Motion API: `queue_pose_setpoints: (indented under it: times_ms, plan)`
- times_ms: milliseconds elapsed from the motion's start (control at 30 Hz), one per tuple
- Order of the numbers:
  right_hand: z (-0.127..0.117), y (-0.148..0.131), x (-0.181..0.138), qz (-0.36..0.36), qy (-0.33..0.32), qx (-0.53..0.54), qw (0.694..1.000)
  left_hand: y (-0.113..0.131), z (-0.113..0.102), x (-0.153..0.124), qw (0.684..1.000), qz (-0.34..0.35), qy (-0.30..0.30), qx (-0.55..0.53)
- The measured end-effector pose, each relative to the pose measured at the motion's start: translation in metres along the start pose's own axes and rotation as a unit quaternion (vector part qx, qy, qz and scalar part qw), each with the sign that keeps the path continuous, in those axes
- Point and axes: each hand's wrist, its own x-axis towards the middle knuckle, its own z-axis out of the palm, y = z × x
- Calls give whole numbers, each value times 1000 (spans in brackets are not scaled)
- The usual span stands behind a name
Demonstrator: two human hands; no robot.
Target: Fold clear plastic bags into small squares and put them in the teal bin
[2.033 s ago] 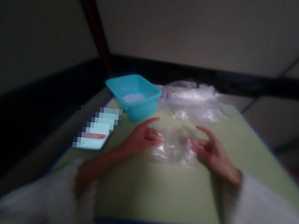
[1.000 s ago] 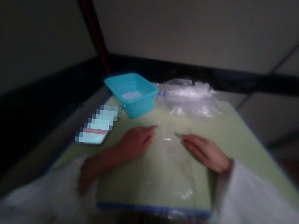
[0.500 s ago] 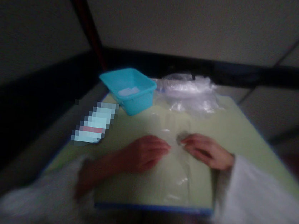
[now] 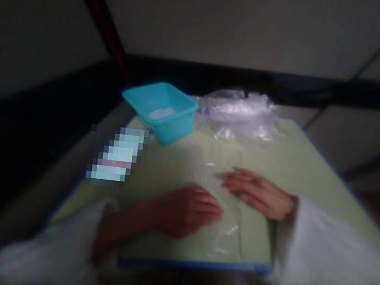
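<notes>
A thin clear plastic piece (image 4: pixel 224 233) lies on the yellow-green tabletop, with rounded, finger-like shapes at its far end, rather like a disposable glove. My left hand (image 4: pixel 191 211) rests palm down over its middle, the fingers laid together and slightly bent. On its right side my right hand (image 4: pixel 259 194) is stretched out flat, fingertips pointing left over the plastic. A small greyish patch shows by those fingertips, too blurred to name. I see nothing gripped in either hand, though both palms are hidden.
A turquoise plastic basket (image 4: pixel 174 129) with white pieces inside stands at the back left. Beside it lies a crumpled heap of clear plastic (image 4: pixel 241 116). A pixelated light-blue item (image 4: pixel 118 155) is at the left edge. The table (image 4: pixel 309 183) has blue edging; walls stand behind.
My left hand has slid towards me and a little right across the plastic. My right hand has shifted slightly left, its fingers now flatter. The basket and heap stay in place.
</notes>
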Motion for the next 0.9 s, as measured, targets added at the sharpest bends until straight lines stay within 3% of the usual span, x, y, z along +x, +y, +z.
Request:
queue_pose_setpoints:
  times_ms: [400, 700, 900]
  plan:
    - [2, -1, 1, 6, -31, -38, 999, 0, 2, 0, 1000, 4, -7, 12]
    - [6, -1, 2, 15, -7, -89, 996, 8, -3, 5, 1000, 7, 15, 16]
    - [8, 0, 4, 22, -11, -119, 993, 15, -8, 14, 997, 12, -69, -18]
